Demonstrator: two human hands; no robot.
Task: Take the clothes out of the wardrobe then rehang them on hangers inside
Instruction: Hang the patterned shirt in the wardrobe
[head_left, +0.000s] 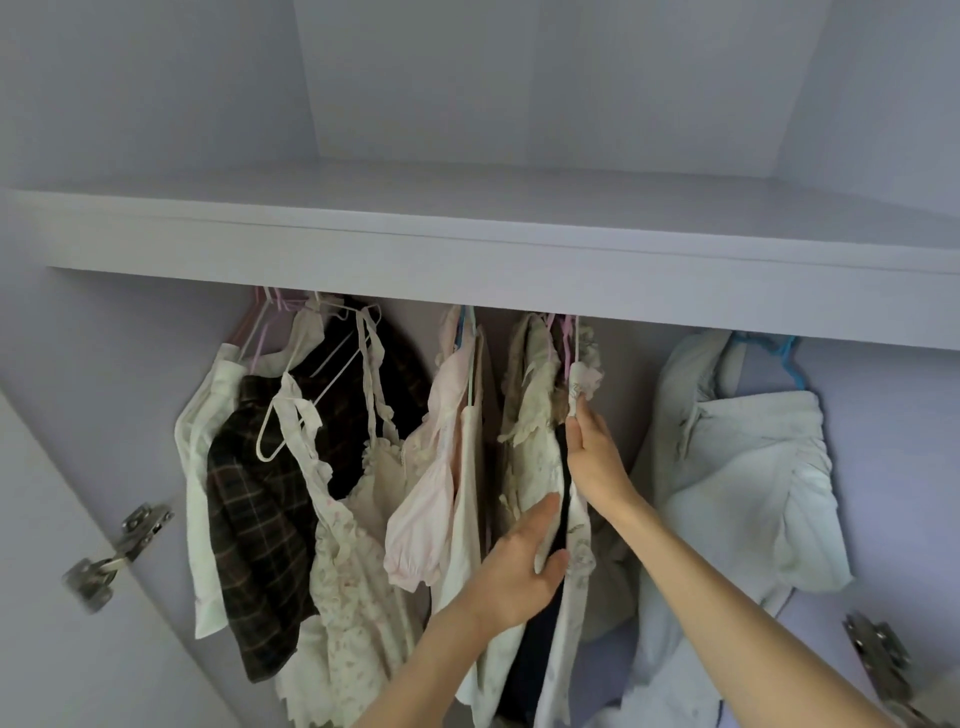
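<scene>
The cream floral garment (576, 545) hangs straight down from a pink hanger (567, 338) under the shelf (467, 260); the right hand (597, 457) pinches its upper edge, nearer that hook above, while the left hand (519, 561) grips folds lower down

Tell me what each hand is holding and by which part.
Left hand grips the cream floral hanging garment at its front edge, mid-length; right hand pinches the same garment's frilled shoulder near the top.
</scene>
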